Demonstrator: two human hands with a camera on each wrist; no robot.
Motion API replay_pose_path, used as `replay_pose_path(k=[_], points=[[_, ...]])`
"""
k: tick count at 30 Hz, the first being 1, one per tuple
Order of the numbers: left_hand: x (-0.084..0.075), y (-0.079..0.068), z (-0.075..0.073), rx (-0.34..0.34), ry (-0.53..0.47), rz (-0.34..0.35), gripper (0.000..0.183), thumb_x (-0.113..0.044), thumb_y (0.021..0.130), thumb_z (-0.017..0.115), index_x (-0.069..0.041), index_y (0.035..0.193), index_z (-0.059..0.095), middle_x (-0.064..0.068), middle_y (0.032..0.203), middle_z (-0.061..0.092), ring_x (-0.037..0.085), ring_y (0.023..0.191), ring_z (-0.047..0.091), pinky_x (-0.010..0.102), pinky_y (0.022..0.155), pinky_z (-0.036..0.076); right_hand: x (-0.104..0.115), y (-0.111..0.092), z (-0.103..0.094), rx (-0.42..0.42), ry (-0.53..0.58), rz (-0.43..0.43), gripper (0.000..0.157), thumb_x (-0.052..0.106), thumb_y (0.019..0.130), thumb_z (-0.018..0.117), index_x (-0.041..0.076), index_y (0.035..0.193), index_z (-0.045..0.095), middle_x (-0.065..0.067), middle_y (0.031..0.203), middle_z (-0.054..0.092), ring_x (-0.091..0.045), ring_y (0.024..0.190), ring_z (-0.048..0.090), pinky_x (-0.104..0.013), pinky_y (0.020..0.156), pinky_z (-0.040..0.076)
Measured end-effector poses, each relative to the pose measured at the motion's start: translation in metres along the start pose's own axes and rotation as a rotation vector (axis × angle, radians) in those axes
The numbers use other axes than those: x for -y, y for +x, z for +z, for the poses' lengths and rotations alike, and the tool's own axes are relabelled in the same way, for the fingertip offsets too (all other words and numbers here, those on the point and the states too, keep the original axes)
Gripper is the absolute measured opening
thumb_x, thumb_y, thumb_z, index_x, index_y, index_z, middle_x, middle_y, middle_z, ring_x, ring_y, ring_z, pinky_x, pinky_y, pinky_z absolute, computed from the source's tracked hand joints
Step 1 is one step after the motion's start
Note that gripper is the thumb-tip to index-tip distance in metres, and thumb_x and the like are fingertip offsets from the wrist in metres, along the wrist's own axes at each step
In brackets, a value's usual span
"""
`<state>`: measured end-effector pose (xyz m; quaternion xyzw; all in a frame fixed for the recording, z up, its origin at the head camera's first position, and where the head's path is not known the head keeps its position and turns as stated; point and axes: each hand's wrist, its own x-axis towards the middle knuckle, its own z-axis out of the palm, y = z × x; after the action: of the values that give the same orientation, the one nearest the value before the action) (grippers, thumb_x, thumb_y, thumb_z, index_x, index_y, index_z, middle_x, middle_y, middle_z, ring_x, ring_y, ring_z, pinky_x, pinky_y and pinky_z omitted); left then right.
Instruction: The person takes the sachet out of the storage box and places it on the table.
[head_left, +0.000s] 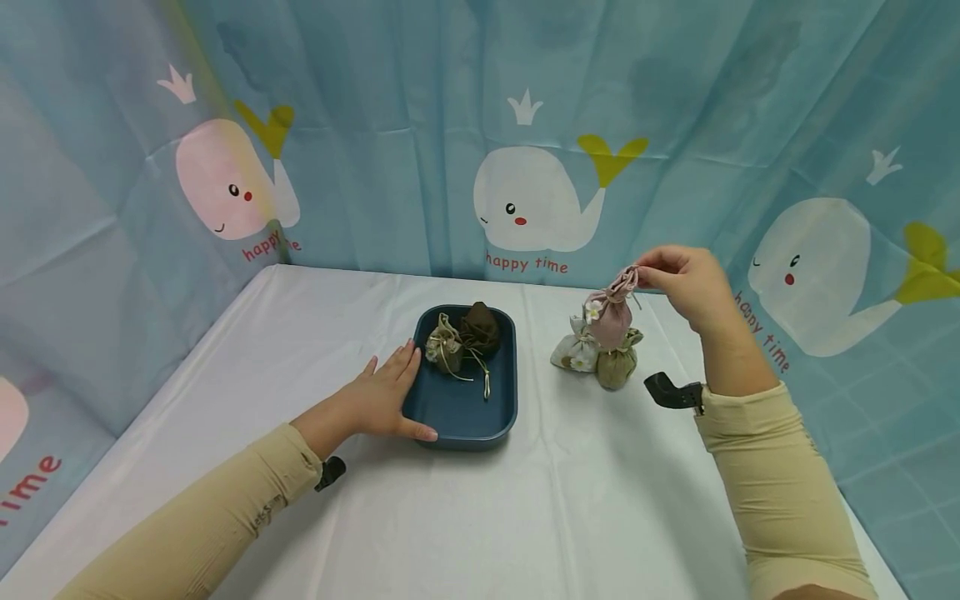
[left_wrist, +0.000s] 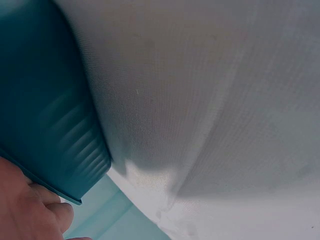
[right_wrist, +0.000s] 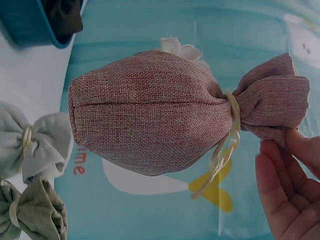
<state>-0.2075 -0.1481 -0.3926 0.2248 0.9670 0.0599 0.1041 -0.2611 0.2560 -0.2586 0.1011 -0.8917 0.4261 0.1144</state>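
My right hand (head_left: pixel 693 283) pinches the gathered top of a pink drawstring pouch (right_wrist: pixel 155 115) between thumb and fingers. A white flower decorates that pouch, and a cream cord ties its neck. In the head view it overlaps a pale grey-white pouch (head_left: pixel 573 352) and an olive green pouch (head_left: pixel 617 368) on the table. My left hand (head_left: pixel 382 396) rests against the left rim of a dark blue tray (head_left: pixel 459 421), fingers spread and thumb at the near corner. Inside the tray lie a patterned beige-green pouch (head_left: pixel 445 346) and a dark brown pouch (head_left: pixel 481 329) with a trailing cord.
A white cloth (head_left: pixel 450 525) covers the table. Blue curtains (head_left: pixel 405 167) printed with whales hang behind the table and along both sides. A small black wrist mount (head_left: pixel 671 392) sticks out from the right sleeve, and another (head_left: pixel 331 472) from the left.
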Motion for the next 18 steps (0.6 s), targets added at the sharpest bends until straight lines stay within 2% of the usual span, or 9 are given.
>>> replay_pose_path(k=[9,18], points=[[0.001,0.001,0.001,0.001,0.006,-0.001,0.131,-0.087,0.057,0.047,-0.001,0.146,0.003,0.015,0.152,-0.005,0.031,0.139,0.003,0.060,0.105,0.008,-0.013,-0.005,-0.017,-0.066,-0.014,0.016,0.030,0.026,0.088,0.061,-0.001,0.099,0.066,0.016,0.080,0.063,0.004,0.074,0.062,-0.014,0.070,0.048],[-0.001,0.001,-0.001,0.000,0.002,0.006,0.131,-0.086,0.058,0.049,0.000,0.146,0.004,0.017,0.152,-0.003,0.033,0.139,0.006,0.061,0.104,0.009,-0.026,-0.008,-0.031,-0.098,-0.051,0.036,0.031,0.026,0.090,0.059,-0.003,0.101,0.064,0.022,0.077,0.060,0.006,0.073,0.059,-0.014,0.070,0.048]])
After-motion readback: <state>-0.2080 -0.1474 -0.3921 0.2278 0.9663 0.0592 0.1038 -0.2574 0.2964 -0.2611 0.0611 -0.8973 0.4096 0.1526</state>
